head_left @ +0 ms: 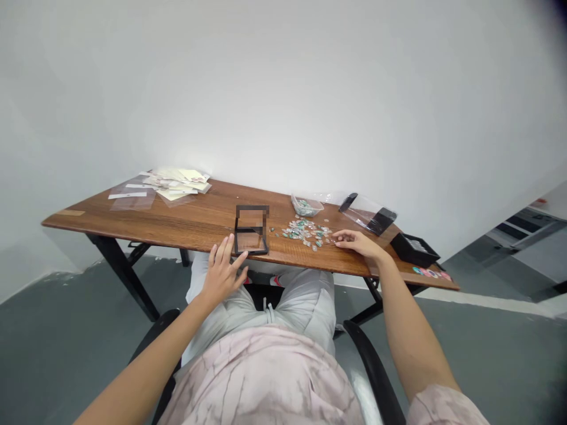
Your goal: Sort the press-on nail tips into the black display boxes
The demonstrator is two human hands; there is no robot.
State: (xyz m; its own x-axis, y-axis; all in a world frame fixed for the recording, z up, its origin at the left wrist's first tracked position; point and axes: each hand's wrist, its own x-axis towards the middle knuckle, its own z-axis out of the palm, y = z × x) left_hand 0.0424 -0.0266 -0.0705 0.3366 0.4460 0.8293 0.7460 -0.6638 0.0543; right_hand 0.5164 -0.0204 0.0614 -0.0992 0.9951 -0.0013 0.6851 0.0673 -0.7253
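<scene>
"So, where in the head view is the black-rimmed, rectangular two-part case (250, 230)?"

"Just left of and below centre, open at the near edge of the brown wood-grain table (199, 218). Its lower half shows a glossy, brownish-looking panel (250, 241); the upper half is blurred into coarse blocks."

"And the bare left hand (225, 273)?"

"Fingers spread wide, at the case's lower-left corner."

"The bare right hand (357, 244)?"

"Right of centre, fingers narrowed beside the scattered small, glossy, clear and green pieces (305, 231). Whether they pinch one, I cannot tell. More such pieces lie in the clear plastic tub (312, 213) above them."
</scene>
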